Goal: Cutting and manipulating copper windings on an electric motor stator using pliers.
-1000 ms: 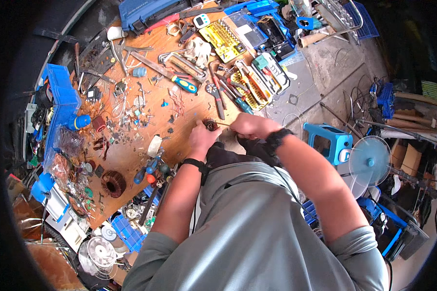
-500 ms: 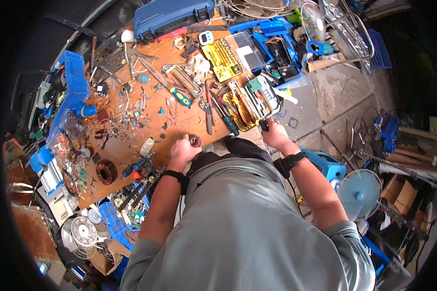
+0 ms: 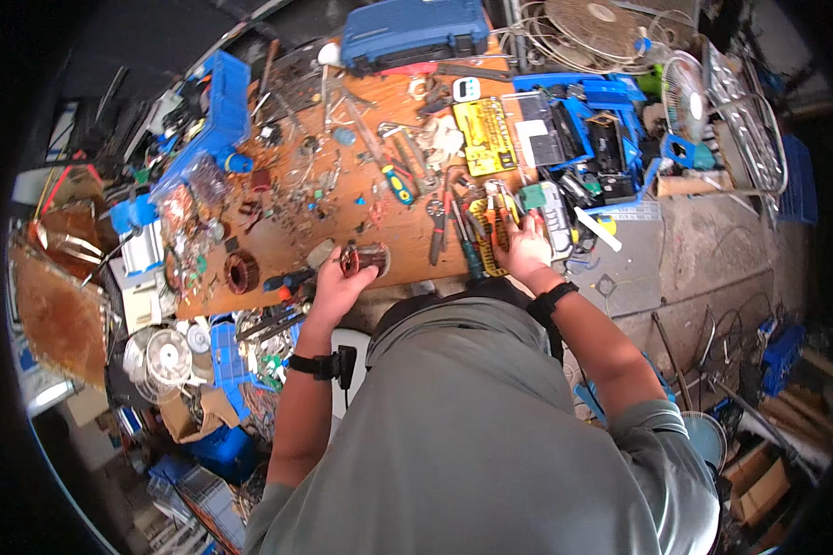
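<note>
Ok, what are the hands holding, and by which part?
The left hand grips a copper-wound coil by its outer side; whether the right hand holds anything cannot be told.

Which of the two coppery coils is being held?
The held coil is the one in the left hand; the other coil sits farther left on the wooden table, with no hand on it.

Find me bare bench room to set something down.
Bare bench lies by the near edge, between the copper-wound part in the left hand and the dark-handled tool. It's crowded around the right hand, at the yellow tray, and by the plastic bags.
</note>
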### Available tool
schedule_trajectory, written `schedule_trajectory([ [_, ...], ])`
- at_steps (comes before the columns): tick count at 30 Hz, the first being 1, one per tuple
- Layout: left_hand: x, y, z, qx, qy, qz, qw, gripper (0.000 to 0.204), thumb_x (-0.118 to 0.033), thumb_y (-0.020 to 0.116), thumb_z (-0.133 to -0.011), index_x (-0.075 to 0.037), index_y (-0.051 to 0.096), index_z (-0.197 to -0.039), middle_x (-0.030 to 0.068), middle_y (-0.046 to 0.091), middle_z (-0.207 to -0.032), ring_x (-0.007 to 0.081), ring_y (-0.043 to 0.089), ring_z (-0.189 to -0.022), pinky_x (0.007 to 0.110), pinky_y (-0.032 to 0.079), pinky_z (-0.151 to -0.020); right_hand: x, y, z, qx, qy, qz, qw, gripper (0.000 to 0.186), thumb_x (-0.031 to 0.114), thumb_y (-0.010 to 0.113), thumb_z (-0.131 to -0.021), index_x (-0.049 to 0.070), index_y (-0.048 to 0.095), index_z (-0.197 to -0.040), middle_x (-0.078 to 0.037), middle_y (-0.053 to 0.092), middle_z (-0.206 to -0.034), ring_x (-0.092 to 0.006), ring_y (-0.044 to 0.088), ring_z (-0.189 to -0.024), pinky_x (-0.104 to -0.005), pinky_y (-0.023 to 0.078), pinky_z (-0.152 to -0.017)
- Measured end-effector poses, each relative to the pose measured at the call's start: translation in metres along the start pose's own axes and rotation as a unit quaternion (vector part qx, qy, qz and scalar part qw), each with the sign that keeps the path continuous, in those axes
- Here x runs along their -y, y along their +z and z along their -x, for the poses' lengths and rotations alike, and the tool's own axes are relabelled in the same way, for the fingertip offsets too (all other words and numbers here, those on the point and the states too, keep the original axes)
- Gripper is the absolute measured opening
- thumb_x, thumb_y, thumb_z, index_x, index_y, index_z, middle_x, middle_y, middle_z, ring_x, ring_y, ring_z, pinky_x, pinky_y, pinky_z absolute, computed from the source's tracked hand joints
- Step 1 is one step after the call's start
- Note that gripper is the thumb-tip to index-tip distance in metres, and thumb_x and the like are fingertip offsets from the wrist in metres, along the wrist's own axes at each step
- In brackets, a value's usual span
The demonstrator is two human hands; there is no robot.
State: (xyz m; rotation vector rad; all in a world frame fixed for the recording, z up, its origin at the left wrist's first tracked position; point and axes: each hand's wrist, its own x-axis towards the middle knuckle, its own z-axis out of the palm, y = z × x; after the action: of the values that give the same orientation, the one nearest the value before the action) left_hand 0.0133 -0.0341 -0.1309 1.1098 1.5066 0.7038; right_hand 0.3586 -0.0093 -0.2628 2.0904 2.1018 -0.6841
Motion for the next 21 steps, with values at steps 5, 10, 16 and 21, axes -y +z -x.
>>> schedule_trajectory([
  [5,-0.043,0.003,0.010,-0.035,-0.019,0.162,0.986,0.040,-0.004,0.064,-0.092,0.001,0.045,-0.127,0.0121,0.065,-0.117,0.0188,0.067,-0.098,0.034,0.059,-0.072,0.028,-0.005,-0.006,0.130,0.061,0.044,0.989,0.069,0.059,0.073,-0.081,0.009,0.062,-0.127,-0.016,0.043,-0.137,-0.0349,0.053,-0.122,-0.0424,0.054,-0.094],
  [10,-0.067,-0.011,0.020,0.023,0.015,0.245,0.969,0.032,-0.016,0.059,-0.097,0.001,0.053,-0.123,0.0128,0.069,-0.106,0.0236,0.072,-0.085,0.030,0.054,-0.059,0.035,0.002,-0.019,0.119,0.109,0.021,0.987,0.058,0.048,0.077,-0.079,0.023,0.061,-0.129,-0.015,0.037,-0.145,-0.0389,0.054,-0.123,-0.0443,0.053,-0.096],
  [16,-0.101,-0.022,0.025,0.059,0.046,0.281,0.957,0.044,-0.036,0.059,-0.096,0.000,0.057,-0.121,0.0152,0.071,-0.101,0.0253,0.072,-0.078,0.029,0.051,-0.055,-0.027,0.013,-0.026,0.206,0.118,-0.635,0.735,0.020,0.015,0.064,-0.085,0.002,0.064,-0.101,-0.011,0.069,-0.086,-0.0255,0.069,-0.074,-0.0336,0.059,-0.068],
  [21,-0.112,-0.036,0.025,0.071,0.086,0.291,0.950,0.050,-0.043,0.054,-0.097,0.001,0.056,-0.121,0.0223,0.071,-0.101,0.0283,0.072,-0.075,0.029,0.054,-0.052,-0.007,-0.063,0.042,0.203,0.043,-0.794,0.571,0.024,0.004,0.068,-0.089,0.004,0.061,-0.112,-0.016,0.072,-0.107,-0.0214,0.069,-0.095,-0.0316,0.052,-0.088],
])
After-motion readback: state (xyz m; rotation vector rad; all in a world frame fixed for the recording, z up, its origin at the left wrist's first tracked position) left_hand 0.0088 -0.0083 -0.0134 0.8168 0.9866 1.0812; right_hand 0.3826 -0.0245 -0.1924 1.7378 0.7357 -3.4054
